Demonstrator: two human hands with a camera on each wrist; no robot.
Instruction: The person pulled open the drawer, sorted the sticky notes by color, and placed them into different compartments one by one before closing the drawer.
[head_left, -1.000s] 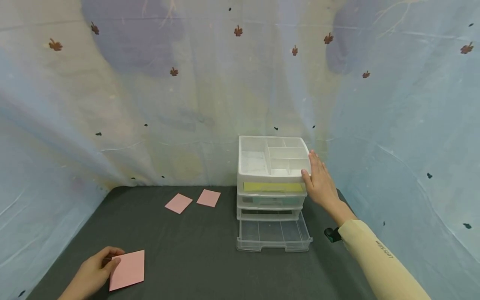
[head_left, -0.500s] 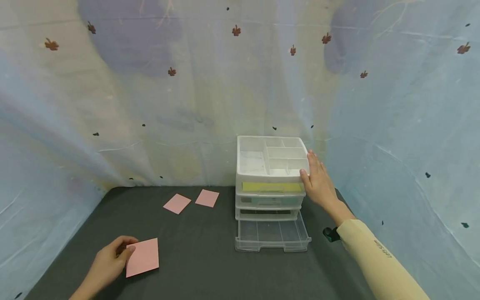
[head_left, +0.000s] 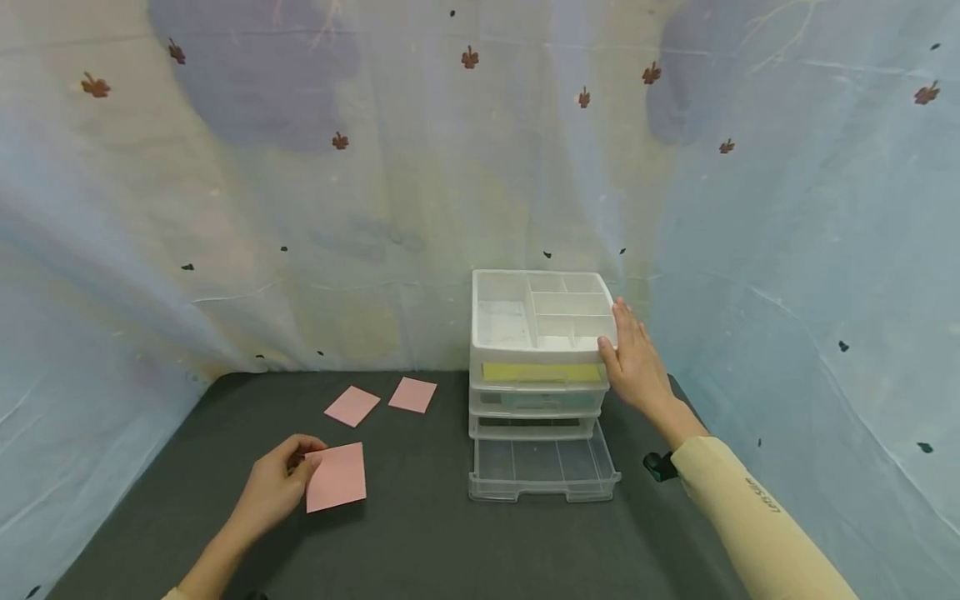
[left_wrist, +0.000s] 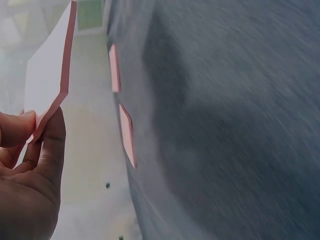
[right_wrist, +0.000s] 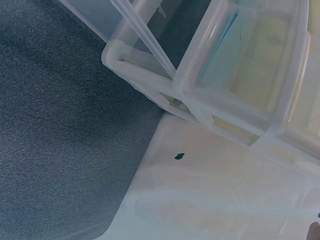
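Observation:
My left hand [head_left: 273, 487] pinches a pink square card [head_left: 337, 477] by its left edge, lifted a little above the dark table [head_left: 420, 533]; in the left wrist view the card [left_wrist: 50, 75] stands up from my fingers [left_wrist: 47, 145]. My right hand [head_left: 637, 362] lies with straight fingers against the right side of a small clear plastic drawer unit [head_left: 536, 383]. The unit's bottom drawer [head_left: 543, 471] is pulled out and looks empty. Its top drawer holds something yellow [head_left: 542, 372]. A white divided tray [head_left: 540, 321] sits on top.
Two more pink cards [head_left: 352, 406] [head_left: 412, 394] lie on the table left of the unit, also edge-on in the left wrist view [left_wrist: 127, 135]. A patterned cloth backdrop [head_left: 337, 208] closes in the table at the back and sides. A small black clip [head_left: 658, 465] shows by my right sleeve.
My left hand has carried the pink card up and to the right, from the near-left corner toward the table's middle. The right hand has stayed on the unit's side.

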